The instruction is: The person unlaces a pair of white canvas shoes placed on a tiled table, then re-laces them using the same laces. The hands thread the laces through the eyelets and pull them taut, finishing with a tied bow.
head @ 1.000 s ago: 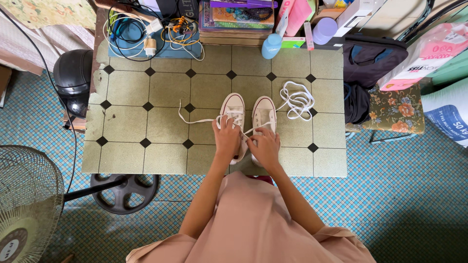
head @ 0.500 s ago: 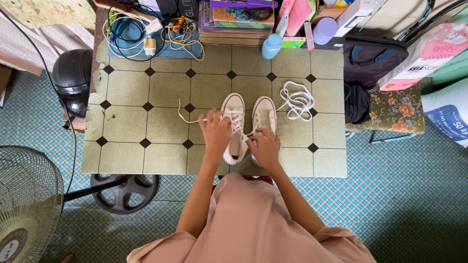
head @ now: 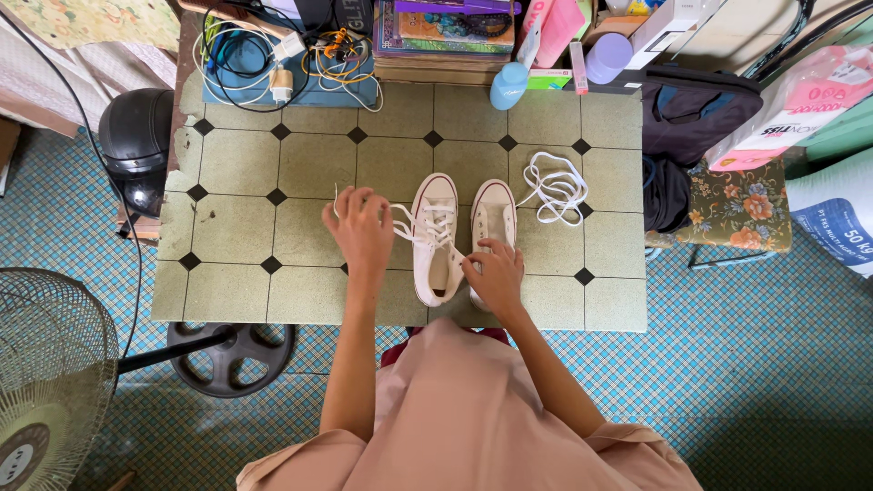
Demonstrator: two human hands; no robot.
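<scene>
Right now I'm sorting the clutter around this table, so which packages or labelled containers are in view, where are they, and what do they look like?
White carton: top edge, right of centre; long white box.
Pink-and-white plastic bag: on the chair at right; crumpled, printed.
White woven sack: far right; blue print.
Light blue bottle: table's far edge; rounded.
Lilac container: beside the carton; cylindrical.

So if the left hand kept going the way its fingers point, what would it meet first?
The left hand points up the tiled table, so bare tiles first, then probably the tangle of cables at the far edge.
</scene>
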